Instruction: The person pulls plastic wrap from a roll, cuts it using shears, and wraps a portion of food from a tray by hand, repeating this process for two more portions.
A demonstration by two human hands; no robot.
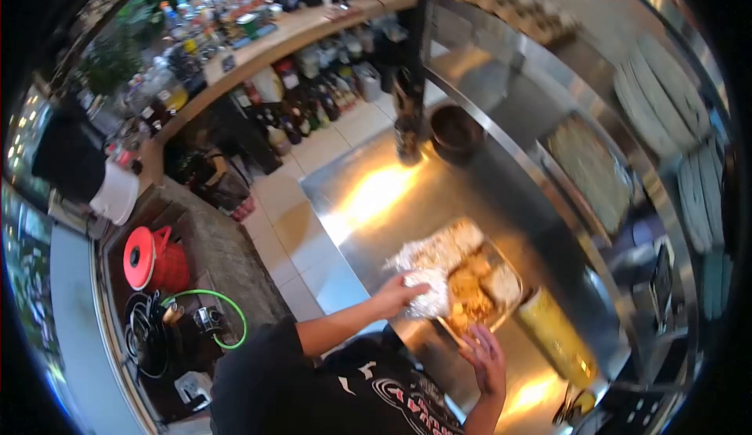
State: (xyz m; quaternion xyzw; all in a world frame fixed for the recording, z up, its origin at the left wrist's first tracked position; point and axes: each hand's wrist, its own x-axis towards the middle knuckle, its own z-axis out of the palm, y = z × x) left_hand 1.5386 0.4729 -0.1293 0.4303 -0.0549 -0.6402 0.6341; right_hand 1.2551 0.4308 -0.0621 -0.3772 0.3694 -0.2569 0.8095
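Just at tray edge [509, 259], right hand [486, 357]

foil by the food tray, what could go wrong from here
The crumpled foil in the left hand could tear or drag food over the tray rim. With the right hand's fingers at the near edge, a bump might slide the tray across the smooth steel table. The yellow cylinder beside it could get knocked and roll.

The counter [360, 235] is silvery grey with yellow-white glare. Toward its far edge, the bowl [457, 131] is dark brown; near its right corner, the roll [560, 337] is yellow. The foil [427, 294] is silver, the food [468, 286] orange-yellow. White and pink print patterns the black shirt [352, 400].
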